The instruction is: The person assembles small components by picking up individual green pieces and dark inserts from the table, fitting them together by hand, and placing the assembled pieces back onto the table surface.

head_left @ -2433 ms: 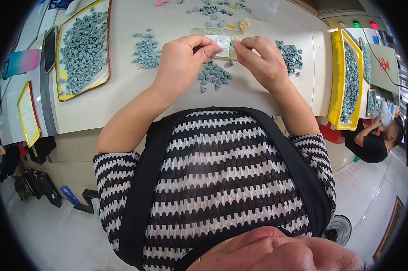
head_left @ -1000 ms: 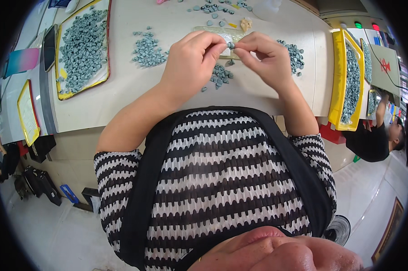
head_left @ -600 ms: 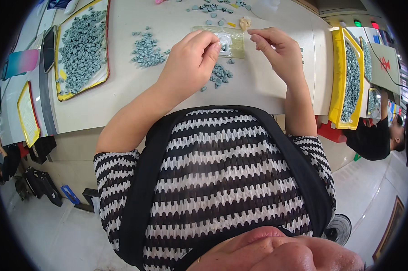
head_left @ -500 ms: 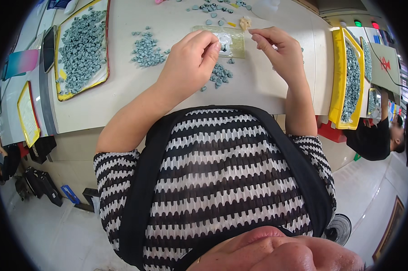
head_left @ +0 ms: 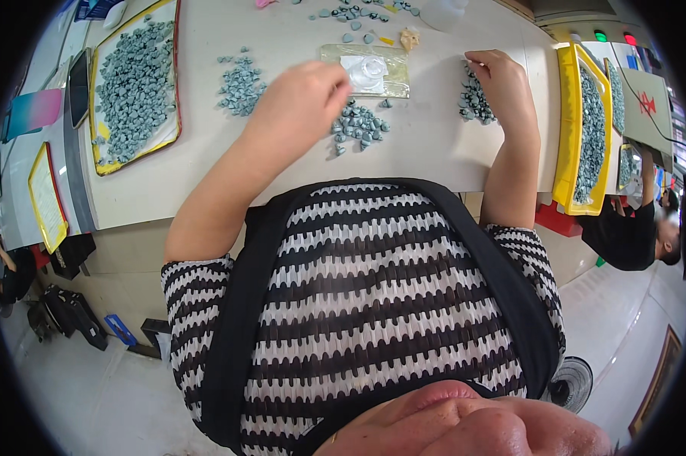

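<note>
My left hand [head_left: 301,97] is above the table between two heaps of small grey-green pieces, its fingers drawn together. Whatever they may hold is hidden. Close by its fingertips lies a clear yellowish pad [head_left: 397,76] with a white sheet and a small round clear dish [head_left: 367,72] on it. A small heap of the pieces [head_left: 364,125] lies just below the pad, and another heap [head_left: 240,90] is left of the hand. My right hand [head_left: 506,87] hovers at the right-hand heap [head_left: 472,105], thumb and fingertips pressed together; anything between them is too small to see.
A yellow-and-red-rimmed tray [head_left: 177,76] full of the pieces stands at left, beside a dark phone [head_left: 80,87]. On the right is a yellow bin [head_left: 566,125] of pieces. More loose pieces [head_left: 350,14] and a beige lump [head_left: 410,38] lie farther back. A co-worker [head_left: 624,235] is at right.
Both hands have moved away from the pad, the left one left and slightly down, the right one to the right. The round dish and the right-hand heap now show more fully.
</note>
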Tool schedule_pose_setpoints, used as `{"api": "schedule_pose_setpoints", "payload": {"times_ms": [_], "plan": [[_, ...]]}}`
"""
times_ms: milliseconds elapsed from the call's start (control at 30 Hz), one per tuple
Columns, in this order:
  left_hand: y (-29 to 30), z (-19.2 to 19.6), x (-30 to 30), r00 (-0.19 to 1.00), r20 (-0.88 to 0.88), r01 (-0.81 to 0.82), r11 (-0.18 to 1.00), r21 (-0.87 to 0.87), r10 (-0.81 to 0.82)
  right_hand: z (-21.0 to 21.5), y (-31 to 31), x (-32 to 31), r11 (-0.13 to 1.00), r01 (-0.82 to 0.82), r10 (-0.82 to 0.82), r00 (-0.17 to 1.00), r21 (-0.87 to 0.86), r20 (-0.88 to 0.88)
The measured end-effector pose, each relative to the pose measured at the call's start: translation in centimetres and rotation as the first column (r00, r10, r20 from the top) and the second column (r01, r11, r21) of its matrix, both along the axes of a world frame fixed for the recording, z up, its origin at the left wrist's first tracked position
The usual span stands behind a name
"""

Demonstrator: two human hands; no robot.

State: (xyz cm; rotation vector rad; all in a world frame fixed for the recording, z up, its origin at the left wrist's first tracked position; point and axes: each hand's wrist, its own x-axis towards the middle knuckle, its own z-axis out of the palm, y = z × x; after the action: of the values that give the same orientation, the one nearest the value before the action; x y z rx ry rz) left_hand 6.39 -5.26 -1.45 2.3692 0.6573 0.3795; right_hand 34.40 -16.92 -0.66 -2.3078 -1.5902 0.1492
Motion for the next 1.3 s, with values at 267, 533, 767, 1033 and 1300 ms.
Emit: {"api": "schedule_pose_setpoints", "payload": {"times_ms": [267,533,767,1033,1300], "plan": [[4.6,-2.1,-1.8,0.923,0.091,-0.367,0.785,0.499,0.373,-0.8,0.8,-0.6,0.994,0.001,-0.001,1.0,-0.105,0.005],[5.8,-2.5,-2.0,0.923,0.045,-0.367,0.836,0.408,0.383,0.2,0.9,-2.6,0.989,0.118,-0.061,0.87,0.086,-0.49],[4.8,-1.6,-2.2,0.918,-0.049,-0.329,0.826,0.458,0.393,-0.5,1.1,-3.9,0.974,0.095,0.078,0.712,0.206,-0.697],[4.8,-1.6,-1.7,0.925,-0.042,-0.358,0.902,0.241,0.378,-0.3,1.0,-4.7,0.955,0.055,0.214,0.548,0.29,-0.808],[5.1,-0.9,-2.5,0.949,-0.036,-0.293,0.918,0.267,0.313,-0.7,1.4,-4.5,0.91,0.011,0.345,0.531,0.414,-0.774]]}}
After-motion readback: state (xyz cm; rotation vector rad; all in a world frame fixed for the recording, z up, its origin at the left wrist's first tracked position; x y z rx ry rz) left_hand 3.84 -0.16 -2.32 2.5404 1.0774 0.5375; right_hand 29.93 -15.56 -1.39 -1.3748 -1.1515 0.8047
